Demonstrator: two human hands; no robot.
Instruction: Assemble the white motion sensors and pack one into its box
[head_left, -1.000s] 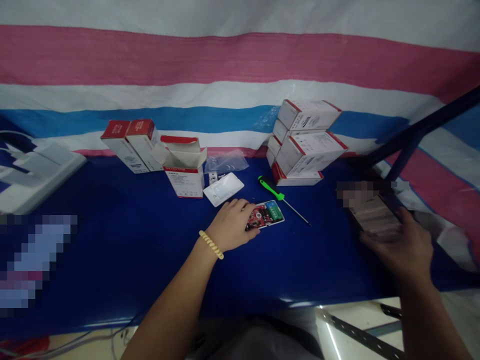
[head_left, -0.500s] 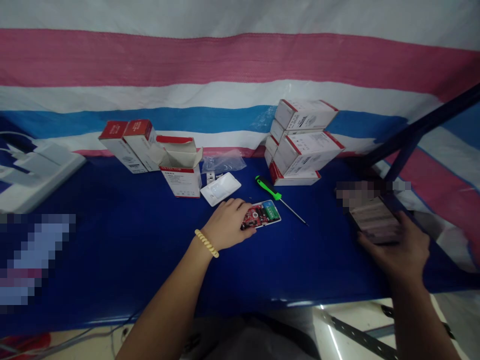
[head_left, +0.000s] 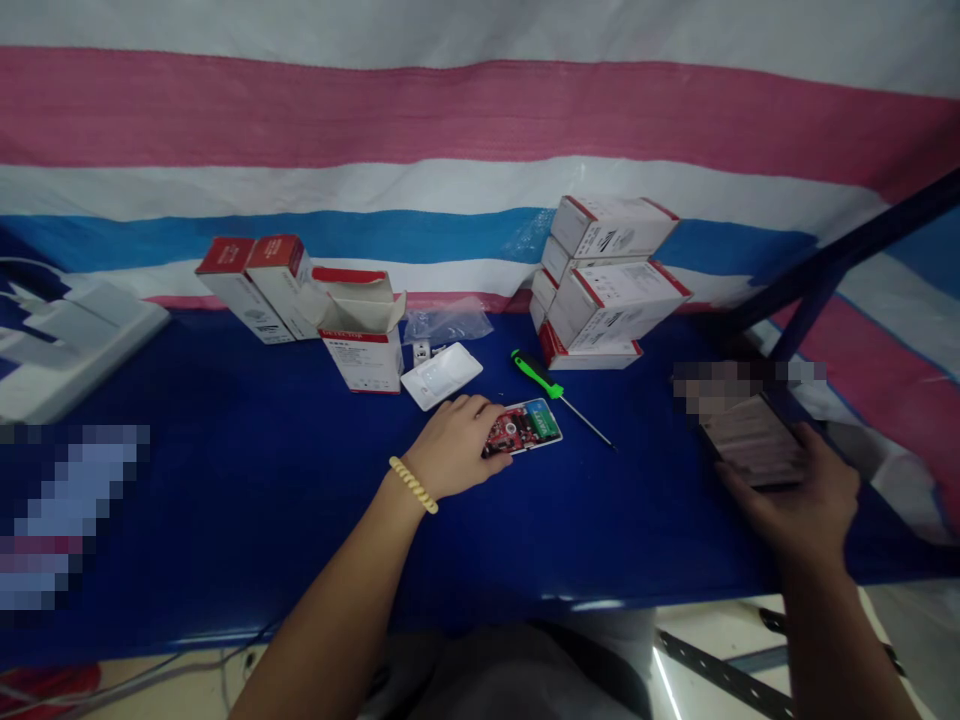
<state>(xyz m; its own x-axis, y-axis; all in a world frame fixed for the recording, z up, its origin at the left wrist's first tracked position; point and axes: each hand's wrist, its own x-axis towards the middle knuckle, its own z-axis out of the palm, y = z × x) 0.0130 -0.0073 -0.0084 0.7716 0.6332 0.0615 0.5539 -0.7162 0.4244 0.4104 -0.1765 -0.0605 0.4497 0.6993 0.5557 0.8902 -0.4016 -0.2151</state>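
Note:
My left hand (head_left: 457,445), with a yellow coiled band at the wrist, grips the left end of a white-edged device with a red circuit board (head_left: 525,427) on the blue table. At the right, my right hand (head_left: 814,500) is closed round a dark-edged phone-like object (head_left: 754,440), partly pixelated. A green-handled screwdriver (head_left: 536,374) lies behind the circuit board, its shaft pointing to the front right. An empty-looking white plastic cover (head_left: 442,376) rests behind my left hand, beside a small white part (head_left: 421,352).
An opened box (head_left: 364,358) and two closed boxes (head_left: 259,290) stand at the back left. Stacked boxes (head_left: 615,300) stand at the back right. A clear bag (head_left: 450,322) lies between them; a white power strip (head_left: 82,350) is far left.

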